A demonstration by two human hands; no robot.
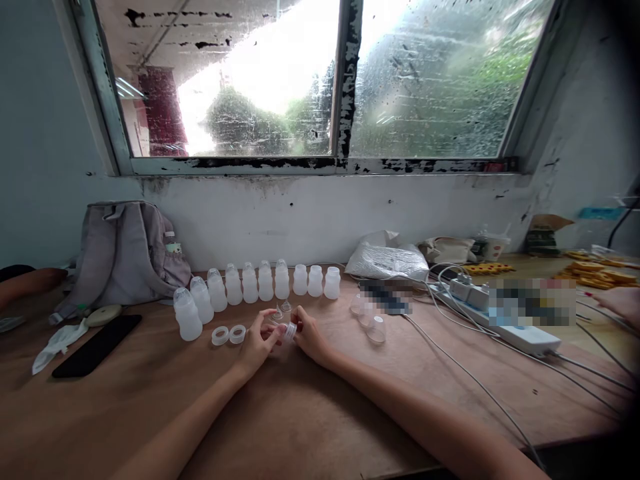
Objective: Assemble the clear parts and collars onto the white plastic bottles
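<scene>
My left hand [257, 341] and my right hand [309, 337] meet above the wooden table [280, 413], both pinched on a small white screw ring [289, 331] held between the fingertips. Two clear nipples [281, 311] stand just behind the hands. A curved row of several translucent white bottles [250, 283] lines the table further back; most carry clear caps and three at the right end [316, 281] are uncapped. Two loose white rings [228, 335] lie left of my left hand. Clear dome caps [371, 320] lie to the right.
A grey backpack [125, 253] leans on the wall at left, with a black phone [97, 345] and a white cloth [57, 341] in front. A silver bag [387, 261], power strip [510, 330] and cables [475, 380] fill the right. Another person's hand [620, 303] shows at far right.
</scene>
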